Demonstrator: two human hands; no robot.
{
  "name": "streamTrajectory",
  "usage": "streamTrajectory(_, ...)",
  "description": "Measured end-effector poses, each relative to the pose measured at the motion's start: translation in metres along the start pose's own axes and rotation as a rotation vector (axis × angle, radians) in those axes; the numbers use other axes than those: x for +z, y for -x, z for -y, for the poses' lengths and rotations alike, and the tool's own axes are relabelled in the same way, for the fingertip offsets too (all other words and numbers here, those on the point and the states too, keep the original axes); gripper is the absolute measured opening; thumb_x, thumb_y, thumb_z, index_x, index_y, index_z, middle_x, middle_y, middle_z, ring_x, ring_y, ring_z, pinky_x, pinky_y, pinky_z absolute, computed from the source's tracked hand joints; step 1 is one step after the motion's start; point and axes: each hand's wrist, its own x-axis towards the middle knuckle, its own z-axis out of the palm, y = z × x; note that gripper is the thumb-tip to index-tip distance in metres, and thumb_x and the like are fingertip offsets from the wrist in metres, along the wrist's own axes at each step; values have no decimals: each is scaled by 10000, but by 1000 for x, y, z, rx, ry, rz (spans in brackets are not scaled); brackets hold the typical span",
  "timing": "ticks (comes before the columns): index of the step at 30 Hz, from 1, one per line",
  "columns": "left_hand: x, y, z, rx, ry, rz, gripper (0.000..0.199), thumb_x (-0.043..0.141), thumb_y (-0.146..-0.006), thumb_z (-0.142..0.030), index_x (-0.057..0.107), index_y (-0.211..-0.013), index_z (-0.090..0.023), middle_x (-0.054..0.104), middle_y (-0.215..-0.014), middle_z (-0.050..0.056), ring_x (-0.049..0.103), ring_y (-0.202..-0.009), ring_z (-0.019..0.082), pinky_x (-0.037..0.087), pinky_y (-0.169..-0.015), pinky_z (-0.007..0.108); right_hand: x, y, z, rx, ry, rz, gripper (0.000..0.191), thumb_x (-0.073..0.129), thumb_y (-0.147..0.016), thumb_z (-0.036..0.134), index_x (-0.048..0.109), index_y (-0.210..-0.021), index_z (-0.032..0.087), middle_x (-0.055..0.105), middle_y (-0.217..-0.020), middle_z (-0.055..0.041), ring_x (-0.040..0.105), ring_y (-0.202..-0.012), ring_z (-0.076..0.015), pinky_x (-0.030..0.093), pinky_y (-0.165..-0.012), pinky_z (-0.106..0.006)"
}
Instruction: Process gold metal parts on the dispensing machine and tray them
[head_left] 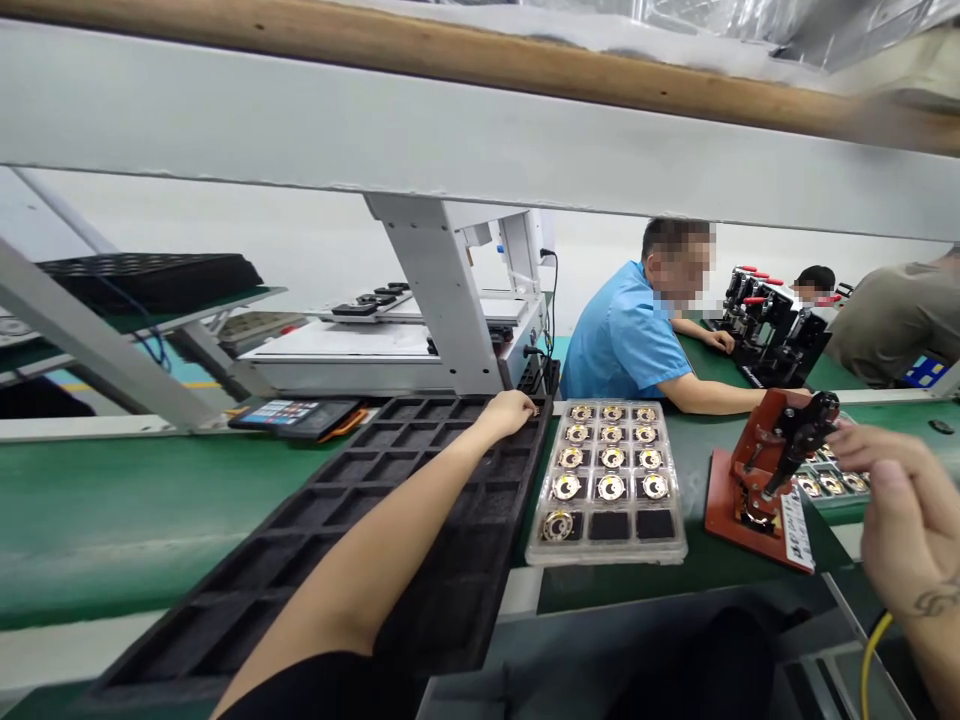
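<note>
My left hand (510, 412) is stretched to the far right corner of a black compartment tray (330, 530). Its fingers are pinched together, and what they hold is too small to make out. My right hand (904, 510) is beside a red clamp fixture (735, 490); its fingers are apart and reach close to the black lever (806, 440). Whether they touch the lever I cannot tell. A small round part (757, 518) appears to sit in the fixture. Between my hands lies a clear plastic tray (609, 553) of round gold-and-black parts, with two bare pockets in its front row.
Another clear tray (862, 490) of round parts lies partly behind the fixture. A co-worker (622, 330) in blue sits across the bench near black clamps with red handles (757, 320). A metal post (442, 290) and a shelf beam (480, 130) cross ahead. A yellow cable (870, 660) hangs near my right wrist.
</note>
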Motion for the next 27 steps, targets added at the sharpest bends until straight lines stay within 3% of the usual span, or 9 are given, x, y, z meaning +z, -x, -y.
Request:
streamTrajectory(3, -22, 5, -24, 31, 24, -108, 276, 669, -1054, -391, 754, -1166, -153, 781, -1233, 108, 741, -1148, 265, 594, -1049, 478, 0, 29, -10, -105, 13, 164, 266, 517, -1070, 165, 734, -929, 227, 749, -976, -59, 732, -1091, -253, 501, -1181, -550)
streamTrajectory(5, -36, 13, -50, 87, 59, -181, 303, 568, -1064, -335, 771, -1168, -135, 793, -1253, 139, 741, -1172, 288, 570, -1072, 450, -7, 38, -18, -96, 15, 189, 245, 510, -1076, 200, 752, -1055, 226, 782, -1108, -76, 718, -1216, -276, 472, -1216, -563)
streamTrajectory(8, -51, 37, -96, 229, 142, -227, 389, 536, -1010, -400, 793, -1149, -145, 817, -1213, 137, 757, -1105, 317, 572, -1027, 408, -26, 39, -37, 108, 136, -50, 371, 380, -1134, 365, 714, -1213, 225, 768, -1281, -117, 693, -1297, -312, 515, -1143, -559)
streamTrajectory(10, -58, 61, -126, 371, 218, -220, 408, 525, -999, -497, 800, -1082, -207, 829, -1196, 85, 759, -1093, 292, 572, -1006, 364, -42, 34, -62, 273, 391, -225, 419, 354, -1139, 454, 690, -1219, 216, 761, -1246, -121, 708, -1213, -286, 543, -1075, -497)
streamTrajectory(11, -60, 74, -140, 469, 284, -226, 411, 537, -996, -532, 799, -1044, -219, 835, -1170, 78, 762, -1081, 285, 573, -997, 350, -49, 32, -78, 328, 492, -228, 411, 415, -1120, 492, 688, -1198, 195, 757, -1198, -132, 708, -1154, -283, 549, -1035, -476)
streamTrajectory(13, -63, 100, -166, 633, 345, -200, 400, 537, -1015, -544, 790, -976, -236, 836, -1103, 67, 767, -1022, 263, 579, -950, 329, -58, 30, -115, 419, 587, -115, 397, 523, -1075, 516, 719, -1083, 171, 762, -1034, -119, 715, -981, -266, 573, -934, -444)
streamTrajectory(16, -63, 135, -197, 837, 382, -157, 369, 541, -1058, -505, 796, -1009, -243, 830, -1098, 60, 770, -1038, 236, 581, -943, 300, -57, 38, -169, 605, 666, 171, 300, 708, -1023, 465, 727, -952, 174, 745, -913, -27, 704, -856, -187, 595, -880, -391)
streamTrajectory(21, -57, 172, -216, 1075, 356, -103, 279, 529, -1095, -348, 792, -1062, -263, 827, -1088, 33, 787, -1047, 183, 594, -941, 227, -38, 67, -222, 940, 767, 351, 272, 731, -1040, 408, 720, -1128, 150, 751, -1099, -61, 735, -954, -197, 637, -877, -393)
streamTrajectory(27, -47, 188, -202, 1108, 362, -59, 213, 581, -1074, -336, 794, -1073, -314, 834, -1126, -2, 814, -1034, 150, 607, -920, 149, -23, 81, -250, 1187, 715, 314, 299, 727, -1046, 380, 706, -1260, 173, 726, -1282, -94, 730, -1099, -234, 645, -952, -434)
